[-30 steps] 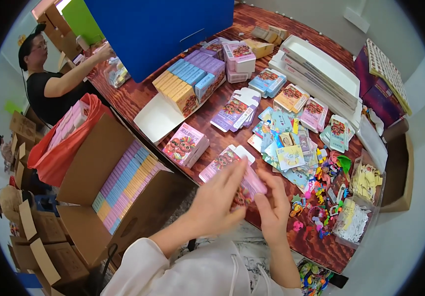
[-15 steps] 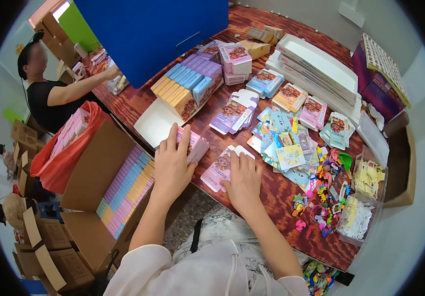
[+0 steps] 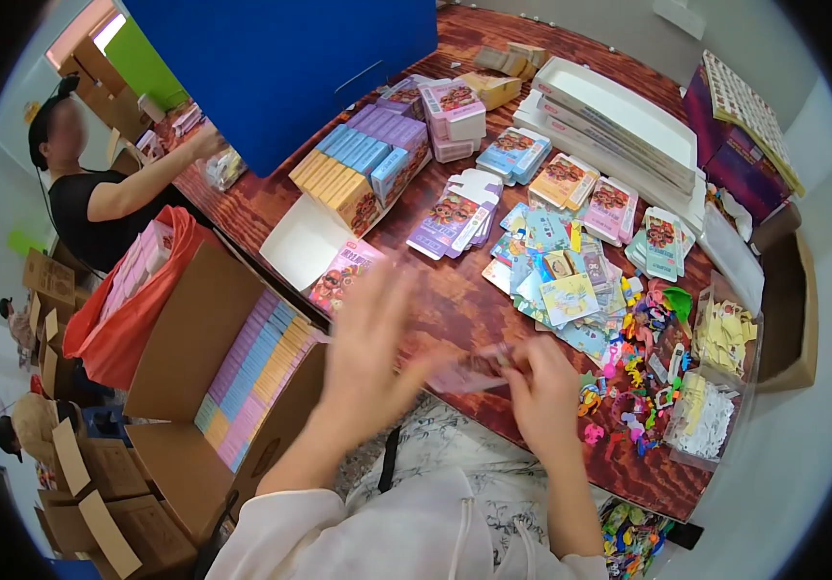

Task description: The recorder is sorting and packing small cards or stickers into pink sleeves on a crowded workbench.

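My right hand [image 3: 543,394] is shut on a flat pink unfolded carton [image 3: 469,375], held just above the near edge of the wooden table [image 3: 454,300]. My left hand [image 3: 372,343] is raised beside the carton's left end, blurred by motion, with its fingers spread; I cannot tell whether it touches the carton. A small pink printed box [image 3: 343,274] lies on the table just beyond the left hand, next to a white open tray [image 3: 302,244].
To my left stands a cardboard box [image 3: 193,329] filled with rows of pastel packs, and beside it a red bag [image 3: 116,319]. A co-worker [image 3: 97,198] sits far left. Rows of small boxes [image 3: 363,164], loose cards [image 3: 561,285], small toys [image 3: 643,358] and white trays [image 3: 619,106] cover the table.
My left hand has come off the pink box and swung back toward the right hand. The right hand has lifted a flat carton from the table's edge.
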Demonstrator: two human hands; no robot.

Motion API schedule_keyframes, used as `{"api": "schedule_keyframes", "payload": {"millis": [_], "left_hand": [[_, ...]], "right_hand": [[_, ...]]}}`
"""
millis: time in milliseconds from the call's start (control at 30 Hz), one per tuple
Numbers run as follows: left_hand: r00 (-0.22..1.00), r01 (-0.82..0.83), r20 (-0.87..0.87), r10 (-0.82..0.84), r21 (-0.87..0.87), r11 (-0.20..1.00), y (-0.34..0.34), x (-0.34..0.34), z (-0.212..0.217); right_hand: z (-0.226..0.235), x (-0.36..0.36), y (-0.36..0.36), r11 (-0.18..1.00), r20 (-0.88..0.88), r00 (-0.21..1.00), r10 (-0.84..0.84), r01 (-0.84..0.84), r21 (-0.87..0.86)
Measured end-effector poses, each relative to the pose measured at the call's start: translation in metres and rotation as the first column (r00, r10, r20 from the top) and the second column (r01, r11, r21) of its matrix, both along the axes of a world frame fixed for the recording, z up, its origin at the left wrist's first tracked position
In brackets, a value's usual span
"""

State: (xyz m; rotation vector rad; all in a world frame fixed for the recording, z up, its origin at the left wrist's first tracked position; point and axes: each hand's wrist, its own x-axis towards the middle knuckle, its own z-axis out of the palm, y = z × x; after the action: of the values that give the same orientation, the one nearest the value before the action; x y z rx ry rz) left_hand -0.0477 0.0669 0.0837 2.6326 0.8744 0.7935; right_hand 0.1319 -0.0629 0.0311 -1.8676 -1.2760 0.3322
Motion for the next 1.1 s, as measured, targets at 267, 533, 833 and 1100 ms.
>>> {"api": "schedule_keyframes", "payload": {"millis": [267,533,833,1100], "left_hand": [[0.715,0.377,0.553,-0.427,-0.820,-0.430,-0.038,0.038,-0.084],[0.827,0.371,0.429,-0.363,-0.902,-0.222,-0.049,0.054,-0.080],[0.851,0.374,0.416,-0.320,-0.908,-0.186,-0.076,0.064,-0.095],[0.832,0.470,0.526,-0.179,-0.838,-0.278,-0.079,0.071,-0.084]], "right_hand": [[0.031,-0.014,-0.053,0.971,-0.082,0.968,0.239,-0.241,-0.005],[0.044,-0.003,-0.074,0.992,0.009,0.999,-0.045,0.043,0.119],[0.004,0.017,-0.103,0.971,-0.707,0.705,0.060,0.122,0.204],[0.011,0.009,-0.094,0.945,-0.702,0.710,-0.058,0.265,0.190]]}}
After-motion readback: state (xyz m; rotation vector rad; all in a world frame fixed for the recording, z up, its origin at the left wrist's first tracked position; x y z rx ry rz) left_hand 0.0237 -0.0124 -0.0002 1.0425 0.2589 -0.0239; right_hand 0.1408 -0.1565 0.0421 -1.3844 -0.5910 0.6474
